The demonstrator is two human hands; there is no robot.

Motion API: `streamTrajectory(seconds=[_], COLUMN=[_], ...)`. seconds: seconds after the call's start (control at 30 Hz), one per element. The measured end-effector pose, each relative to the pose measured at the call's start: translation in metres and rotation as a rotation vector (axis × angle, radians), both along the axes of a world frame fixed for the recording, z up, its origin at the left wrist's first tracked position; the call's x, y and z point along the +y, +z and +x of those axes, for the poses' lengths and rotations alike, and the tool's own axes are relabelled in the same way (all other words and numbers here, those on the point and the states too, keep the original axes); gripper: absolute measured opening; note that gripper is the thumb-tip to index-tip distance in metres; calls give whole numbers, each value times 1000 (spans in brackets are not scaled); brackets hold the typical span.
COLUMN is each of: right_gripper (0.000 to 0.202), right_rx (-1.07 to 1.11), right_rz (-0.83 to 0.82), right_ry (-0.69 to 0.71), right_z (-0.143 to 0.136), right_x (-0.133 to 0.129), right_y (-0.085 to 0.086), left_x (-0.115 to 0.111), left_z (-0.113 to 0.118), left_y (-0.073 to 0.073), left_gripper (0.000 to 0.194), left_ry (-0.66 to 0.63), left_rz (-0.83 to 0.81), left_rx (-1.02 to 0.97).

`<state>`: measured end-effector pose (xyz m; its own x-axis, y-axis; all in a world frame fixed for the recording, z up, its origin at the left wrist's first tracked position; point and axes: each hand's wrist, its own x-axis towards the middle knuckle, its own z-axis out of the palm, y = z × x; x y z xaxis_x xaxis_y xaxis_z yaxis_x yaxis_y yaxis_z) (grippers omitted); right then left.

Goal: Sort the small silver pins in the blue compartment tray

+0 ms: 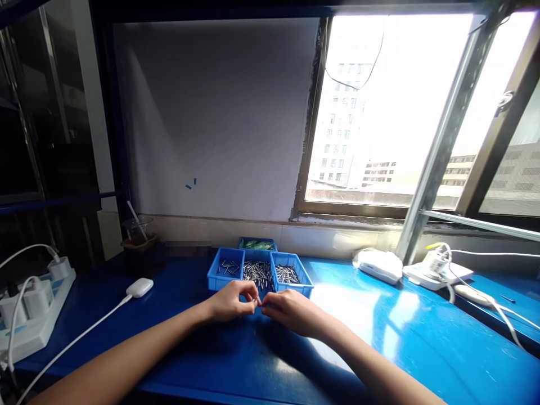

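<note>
Step in hand, seemingly: fingertip work on tiny shiny piece, pinched in left hand, nearer blue tabletop's front edge than blue plastic bins of slim metal pins. Right hand: fingers bunched, grip unclear. Next move calls for steady fingertips.

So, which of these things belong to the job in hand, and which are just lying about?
Likely part of the job:
- left hand and right hand, fingertips close together
- left blue bin and right blue bin
- small metal pieces in and between the bins

Probably just lying about:
- white case on a cable
- left power strip
- cup with a straw
</note>
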<state>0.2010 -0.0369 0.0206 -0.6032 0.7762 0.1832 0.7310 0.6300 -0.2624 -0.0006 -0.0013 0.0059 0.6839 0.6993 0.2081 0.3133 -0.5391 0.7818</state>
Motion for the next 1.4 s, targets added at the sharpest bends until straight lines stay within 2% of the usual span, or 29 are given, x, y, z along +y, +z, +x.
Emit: streamTrajectory(seconds=[0.1,0.27,0.4,0.63,0.83,1.03,1.4], right_gripper=[20,21,24,29,31,31,31], right_rx=[30,-28,-51,69,124,59,61], right_rz=[44,106,132,29,-43,25,0], right_ry=[-20,23,-24,-21,22,24,11], right_z=[1,1,3,3,1,2,2], right_x=[-3,-1,3,7,5,1,2], right_y=[5,1,-1,-9,-7,-1,-2], left_x=[2,3,2,3,4,2,-2], left_z=[-1,0,-1,-2,-1,-4,-1], left_y=[-3,-4,-1,-4,-7,-6,-7], left_gripper=[5,20,24,19,27,27,35], left_ry=[-14,1,64,83,46,35,-11], left_rz=[78,201,269,302,439,568,616], left_rx=[45,123,165,280,294,309,393])
